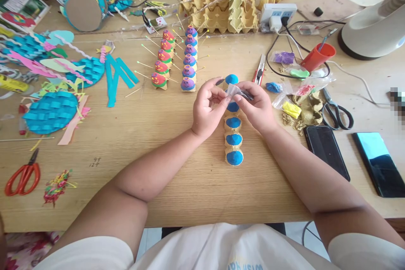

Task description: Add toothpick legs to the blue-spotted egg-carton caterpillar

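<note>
My left hand (pixel 210 107) and my right hand (pixel 255 105) meet over the upper part of an egg-carton strip (pixel 234 140) with blue caps on its bumps. Between them they pinch a small clear plastic bag (pixel 233 90) with something dark in it. The left fingertips hold the bag's left side, and the right thumb and fingers grip its right side. A bit of dark material also shows by the left index fingertip. Beyond the hands one blue cap (pixel 232 79) is visible; the hands partly cover the bump below it.
Finished purple (pixel 189 71) and red (pixel 158 80) strips bristle with pins. On the right are a red utility knife (pixel 259 70), clay bags (pixel 291 109), black scissors (pixel 338 112), a red cup (pixel 318 57) and two phones (pixel 327 152). Orange scissors (pixel 23 177) and blue woven pieces (pixel 50 112) lie left.
</note>
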Demonstrator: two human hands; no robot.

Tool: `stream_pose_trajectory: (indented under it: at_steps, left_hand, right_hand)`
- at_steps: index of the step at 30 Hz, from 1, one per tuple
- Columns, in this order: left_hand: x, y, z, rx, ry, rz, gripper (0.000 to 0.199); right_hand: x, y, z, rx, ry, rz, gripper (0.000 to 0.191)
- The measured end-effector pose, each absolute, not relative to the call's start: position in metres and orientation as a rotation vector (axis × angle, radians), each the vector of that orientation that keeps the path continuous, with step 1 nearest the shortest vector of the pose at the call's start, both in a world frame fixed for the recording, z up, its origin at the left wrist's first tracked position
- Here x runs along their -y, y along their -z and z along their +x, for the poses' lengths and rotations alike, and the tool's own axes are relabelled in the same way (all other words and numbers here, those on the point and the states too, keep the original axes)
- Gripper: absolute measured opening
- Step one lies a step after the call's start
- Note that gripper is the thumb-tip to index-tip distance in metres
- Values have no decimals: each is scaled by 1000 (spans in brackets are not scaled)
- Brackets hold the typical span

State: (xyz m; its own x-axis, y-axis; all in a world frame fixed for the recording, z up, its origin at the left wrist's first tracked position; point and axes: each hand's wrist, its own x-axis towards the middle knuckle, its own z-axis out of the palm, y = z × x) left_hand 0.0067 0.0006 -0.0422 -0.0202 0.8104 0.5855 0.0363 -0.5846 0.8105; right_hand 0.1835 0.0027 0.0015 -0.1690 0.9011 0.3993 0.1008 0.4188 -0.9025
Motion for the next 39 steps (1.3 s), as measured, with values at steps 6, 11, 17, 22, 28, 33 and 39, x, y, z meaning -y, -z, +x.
stream_pose_trajectory:
  at_steps: [6, 11, 17, 22, 28, 33, 39]
  left_hand:
    - [-2, 45, 8, -835, -1598, 1667, 67]
    - [-3, 48, 6, -872, -1593, 1603, 63]
    - [-4, 49, 6, -886, -1559, 1562, 59]
    - [-5, 47, 5, -861, -1579, 1559, 60]
    - [-7, 44, 2, -938, -1533, 1393, 58]
    - [-4, 37, 2, -984, -1463, 1284, 79]
    - [6, 17, 4, -928, -1396, 1234, 81]
  right_hand:
    - [-5, 0, 184, 1595, -863, -964, 44]
    - [-2, -2, 184, 1650, -857, -947, 46]
    - [-1, -4, 183, 1714, -714, -947, 41]
    - [-12, -1, 192, 1680, -517, -980, 27]
    - [-34, 13, 219, 1479, -260, -1247, 13]
    - [-35, 15, 231, 1650, -83, -1595, 14]
    - [-19, 8, 217, 1954, 77, -1367, 36]
